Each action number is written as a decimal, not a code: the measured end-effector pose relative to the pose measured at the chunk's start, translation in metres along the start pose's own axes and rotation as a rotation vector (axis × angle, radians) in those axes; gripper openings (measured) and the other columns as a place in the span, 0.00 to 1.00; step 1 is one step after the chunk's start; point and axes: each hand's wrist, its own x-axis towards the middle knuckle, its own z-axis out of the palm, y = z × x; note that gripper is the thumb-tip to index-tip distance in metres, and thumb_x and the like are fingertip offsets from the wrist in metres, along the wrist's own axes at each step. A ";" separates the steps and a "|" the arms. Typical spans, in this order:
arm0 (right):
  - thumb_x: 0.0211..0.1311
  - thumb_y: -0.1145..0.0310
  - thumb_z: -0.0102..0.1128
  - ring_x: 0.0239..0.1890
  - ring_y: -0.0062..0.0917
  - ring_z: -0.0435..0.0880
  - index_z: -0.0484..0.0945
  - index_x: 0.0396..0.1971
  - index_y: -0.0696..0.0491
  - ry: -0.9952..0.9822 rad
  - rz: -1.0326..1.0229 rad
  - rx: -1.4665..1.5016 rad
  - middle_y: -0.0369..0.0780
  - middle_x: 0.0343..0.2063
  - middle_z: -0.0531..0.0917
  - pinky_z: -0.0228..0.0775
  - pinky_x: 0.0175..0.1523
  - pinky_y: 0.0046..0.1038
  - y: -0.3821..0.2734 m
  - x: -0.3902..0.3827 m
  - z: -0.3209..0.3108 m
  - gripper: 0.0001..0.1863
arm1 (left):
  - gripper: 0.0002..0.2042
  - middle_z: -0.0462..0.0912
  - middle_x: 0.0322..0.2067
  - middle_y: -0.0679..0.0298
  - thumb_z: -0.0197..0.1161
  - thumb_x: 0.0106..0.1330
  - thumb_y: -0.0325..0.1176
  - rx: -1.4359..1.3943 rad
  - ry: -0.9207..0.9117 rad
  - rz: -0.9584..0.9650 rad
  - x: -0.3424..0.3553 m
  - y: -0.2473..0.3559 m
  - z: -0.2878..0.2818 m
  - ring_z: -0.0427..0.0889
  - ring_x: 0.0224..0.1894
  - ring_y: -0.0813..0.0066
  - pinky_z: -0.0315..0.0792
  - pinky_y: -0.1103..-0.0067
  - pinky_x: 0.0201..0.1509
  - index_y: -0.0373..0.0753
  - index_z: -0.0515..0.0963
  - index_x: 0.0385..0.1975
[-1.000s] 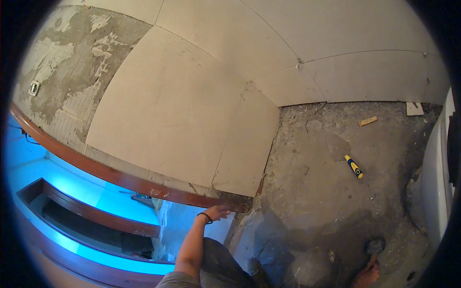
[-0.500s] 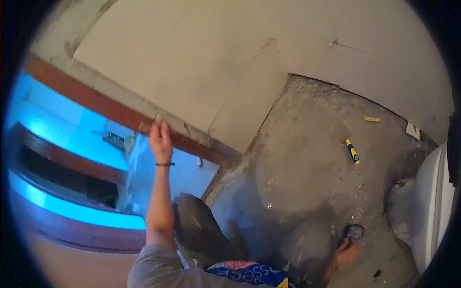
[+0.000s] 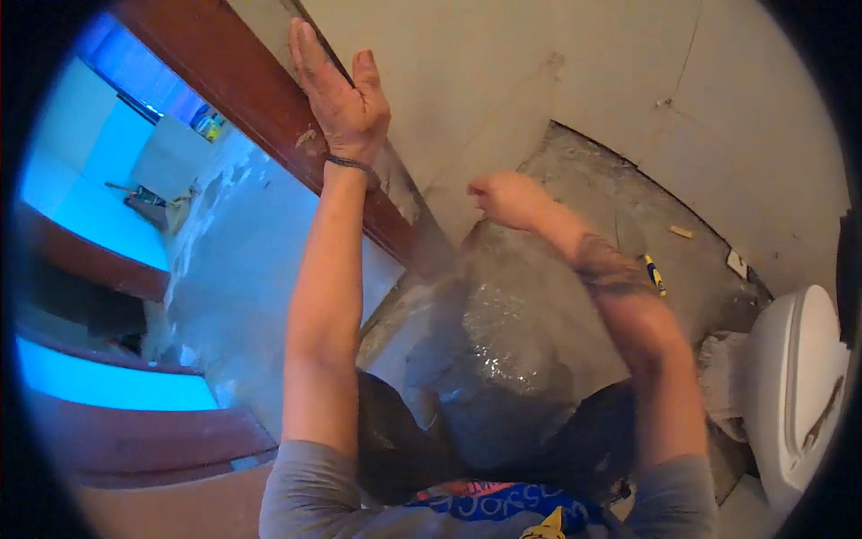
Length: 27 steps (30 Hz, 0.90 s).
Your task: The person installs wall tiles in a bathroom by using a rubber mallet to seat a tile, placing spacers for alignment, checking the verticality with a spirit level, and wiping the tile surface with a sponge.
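Tile, flat, beige and large [image 3: 431, 81], stands beside the reddish-brown wooden frame [image 3: 215, 72]; the left hand [image 3: 348, 103], fingers outstretched, lies over their border, perhaps for support. The right hand [image 3: 514, 199] is curled near the tile's lower end; whether it grips anything, I cannot tell.

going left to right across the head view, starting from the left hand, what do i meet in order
Left hand → right hand → yellow-and-dark tool handle → small yellowish strip on the floor → white curved fixture.
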 end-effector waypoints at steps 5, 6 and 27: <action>0.59 0.61 0.57 0.38 0.34 0.83 0.78 0.44 0.57 0.534 0.235 0.559 0.45 0.34 0.84 0.73 0.45 0.33 -0.044 0.050 0.058 0.18 | 0.34 0.44 0.69 0.48 0.45 0.71 0.45 -0.026 -0.047 -0.016 -0.001 -0.018 0.014 0.42 0.72 0.54 0.38 0.62 0.72 0.31 0.41 0.69; 0.59 0.61 0.57 0.38 0.34 0.83 0.78 0.44 0.57 0.583 0.169 0.540 0.45 0.34 0.84 0.73 0.45 0.33 -0.047 0.048 0.063 0.18 | 0.34 0.45 0.69 0.47 0.45 0.71 0.44 -0.034 -0.015 0.001 0.000 -0.018 0.021 0.44 0.71 0.54 0.39 0.63 0.72 0.31 0.42 0.68; 0.62 0.63 0.55 0.32 0.20 0.78 0.77 0.36 0.59 0.292 0.377 1.359 0.37 0.28 0.81 0.70 0.41 0.23 -0.052 0.064 0.081 0.13 | 0.35 0.45 0.69 0.47 0.40 0.72 0.50 -0.146 0.028 0.112 0.003 -0.031 0.041 0.43 0.72 0.56 0.41 0.63 0.72 0.30 0.42 0.68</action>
